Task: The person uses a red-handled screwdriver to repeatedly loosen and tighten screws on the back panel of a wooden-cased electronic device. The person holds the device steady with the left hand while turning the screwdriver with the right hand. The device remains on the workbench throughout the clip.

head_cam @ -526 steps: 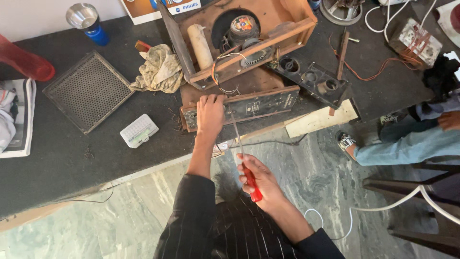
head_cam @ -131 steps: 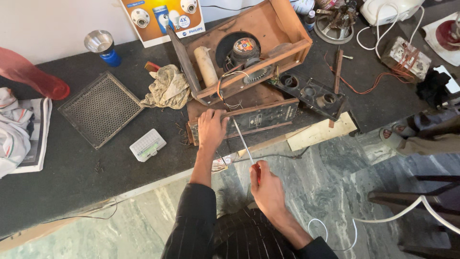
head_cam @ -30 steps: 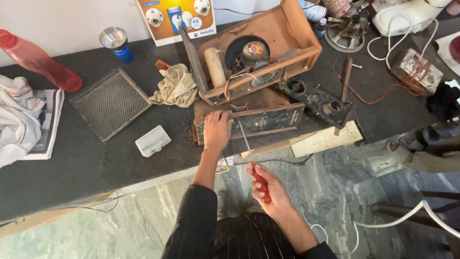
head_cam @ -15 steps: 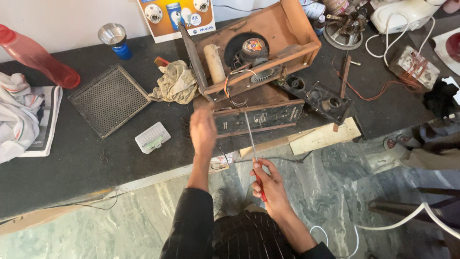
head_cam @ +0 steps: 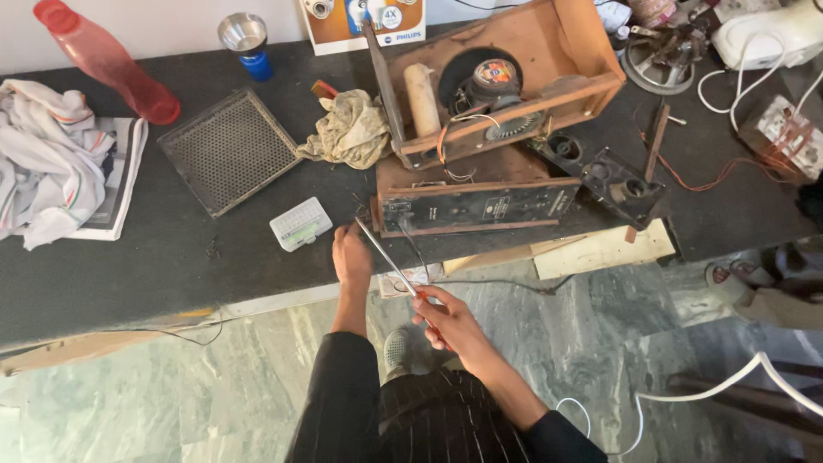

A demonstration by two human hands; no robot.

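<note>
1. The right hand (head_cam: pixel 446 319) is clenched around the red handle of a long, thin metal-shafted screwdriver (head_cam: pixel 387 257), whose shaft slants toward eleven o'clock; its tip ends near the lower left corner of the dark rectangular radio chassis (head_cam: pixel 476 206).
2. The left hand (head_cam: pixel 351 257) rests on the front edge of the dark worktop (head_cam: pixel 129 266), fingers curled by the screwdriver's tip; whether it grips anything I cannot tell.
3. The chassis lies at one o'clock from the left hand, front panel facing the person.
4. Directly behind it, at twelve o'clock, an open wooden cabinet (head_cam: pixel 591 51) stands tilted, a round speaker (head_cam: pixel 493 81) inside.
5. A small white ribbed plastic box (head_cam: pixel 301 224) sits just beside the left hand at ten o'clock.
6. Farther at ten o'clock lie a grey perforated metal grille (head_cam: pixel 227 150) and a crumpled beige rag (head_cam: pixel 351 130).
</note>
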